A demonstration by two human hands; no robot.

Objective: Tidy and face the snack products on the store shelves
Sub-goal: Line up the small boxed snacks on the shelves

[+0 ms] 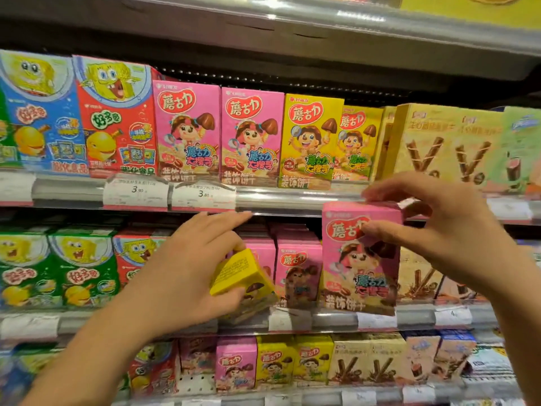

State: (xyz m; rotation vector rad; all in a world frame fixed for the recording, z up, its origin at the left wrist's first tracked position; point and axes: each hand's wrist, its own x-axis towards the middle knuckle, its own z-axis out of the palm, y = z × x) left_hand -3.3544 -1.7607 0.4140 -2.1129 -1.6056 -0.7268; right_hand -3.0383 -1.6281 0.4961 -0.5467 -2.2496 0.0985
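Observation:
My right hand (445,230) pinches the top of a pink mushroom-biscuit box (360,268), thumb on its front and fingers over its top, upright in front of the middle shelf's right part. My left hand (190,273) grips a yellow box (237,273) that is tilted, its printed side panel facing me, at the middle shelf's front. Between the two stands a pink box (298,273) with more pink boxes behind it.
The upper shelf holds blue and red cartoon boxes (117,118), two pink boxes (251,136), yellow boxes (310,139) and beige wafer-stick boxes (445,142). Green cartoon boxes (82,265) fill the middle shelf's left. Price rails (292,197) edge each shelf. Smaller boxes line the bottom shelf.

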